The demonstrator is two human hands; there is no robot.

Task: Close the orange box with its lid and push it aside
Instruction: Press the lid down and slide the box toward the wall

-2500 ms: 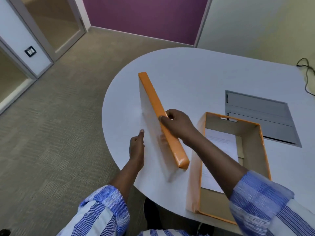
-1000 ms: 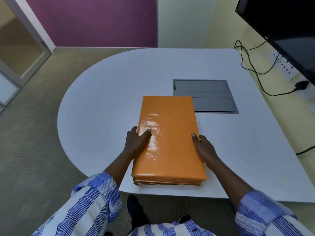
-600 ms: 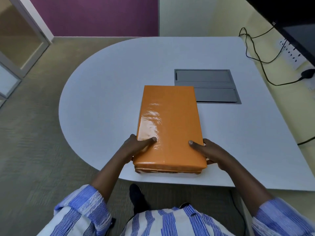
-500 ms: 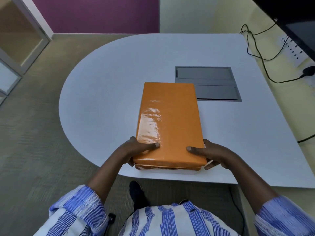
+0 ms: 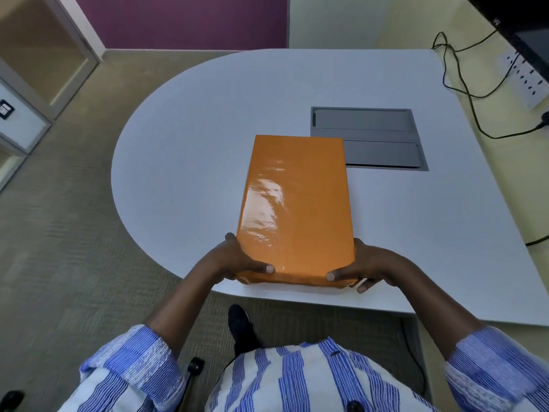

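The orange box (image 5: 297,209) lies flat on the white table (image 5: 184,162) with its glossy orange lid on top, covering it fully. Its near end sits close to the table's front edge. My left hand (image 5: 234,260) grips the near left corner, thumb on the lid. My right hand (image 5: 368,267) grips the near right corner, thumb on the lid and fingers under the side. The box's inside is hidden.
A grey recessed panel (image 5: 383,138) is set in the table just behind and right of the box. Black cables (image 5: 469,93) run along the right side toward a power strip (image 5: 525,78). A dark screen (image 5: 523,22) hangs at top right.
The lid, held upright beside the open box earlier, now covers the box. Both hands slid from the lid's sides down to its near corners.
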